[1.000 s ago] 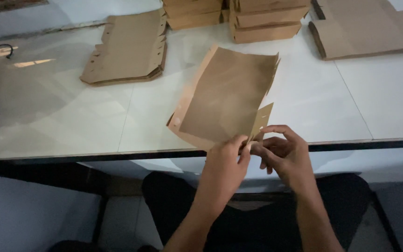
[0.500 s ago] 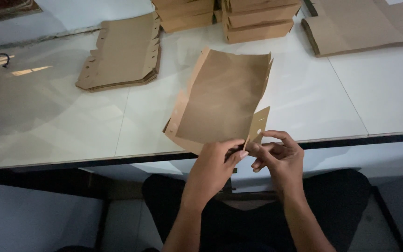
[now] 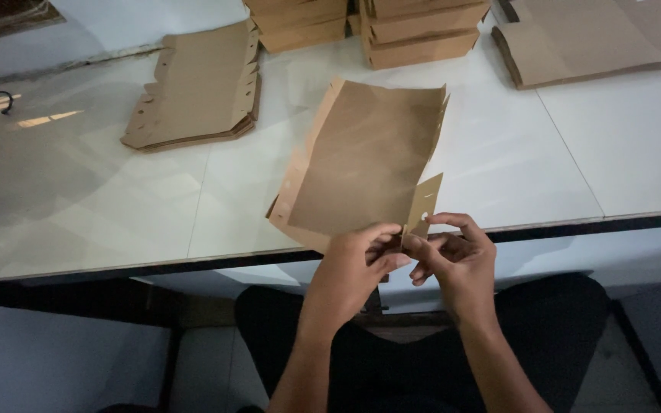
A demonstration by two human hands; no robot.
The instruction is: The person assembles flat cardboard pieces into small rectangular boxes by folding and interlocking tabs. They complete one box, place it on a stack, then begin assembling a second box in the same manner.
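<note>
Both hands' fingers (image 3: 392, 248) pinch the cardboard sheet's (image 3: 361, 164) near edge beside its small flap (image 3: 423, 203).

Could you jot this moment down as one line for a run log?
left hand: pinching brown sheet at near edge | right hand: holding its small tab | sheet: lifted over white table | flat stack: untouched

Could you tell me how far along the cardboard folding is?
Done: folded pieces sit stacked at the table's far edge. In hand: left hand and right hand pinch a small tab on one flat cardboard blank. Left: the flat pile beside it.
</note>
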